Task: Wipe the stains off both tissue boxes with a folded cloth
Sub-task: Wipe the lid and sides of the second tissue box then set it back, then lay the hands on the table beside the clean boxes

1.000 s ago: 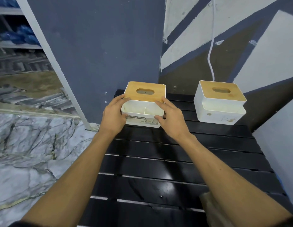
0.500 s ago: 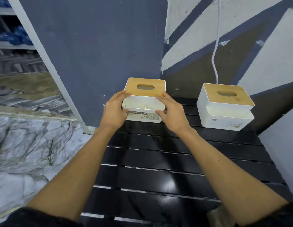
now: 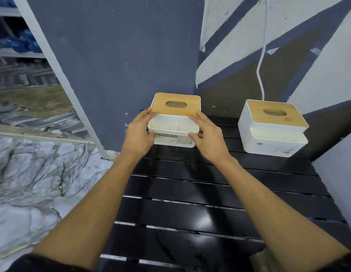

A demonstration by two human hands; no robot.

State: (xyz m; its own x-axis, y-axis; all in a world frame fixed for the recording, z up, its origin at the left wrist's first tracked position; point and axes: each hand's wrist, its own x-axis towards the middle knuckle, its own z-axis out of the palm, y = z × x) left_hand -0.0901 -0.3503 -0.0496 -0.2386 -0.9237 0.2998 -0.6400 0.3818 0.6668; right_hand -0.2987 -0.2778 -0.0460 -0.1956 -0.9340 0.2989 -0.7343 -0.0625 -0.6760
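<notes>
head view shows left hand (image 3: 138, 134) and right hand (image 3: 207, 137), fingers loosely spread, gripping the left tissue box (image 3: 175, 104) at the black table's (image 3: 190, 213) far-left corner, the right tissue box (image 3: 268, 134) at its far-right visibly stained, no cloth held, wiping seemingly unstarted

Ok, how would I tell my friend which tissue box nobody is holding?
Find the black slatted table in the wall corner. Two white tissue boxes with wooden lids sit at its far end. Pick the right box, below the white cable: unlike the left box, nobody holds it, its front has brown smudges, not a printed label.
</notes>
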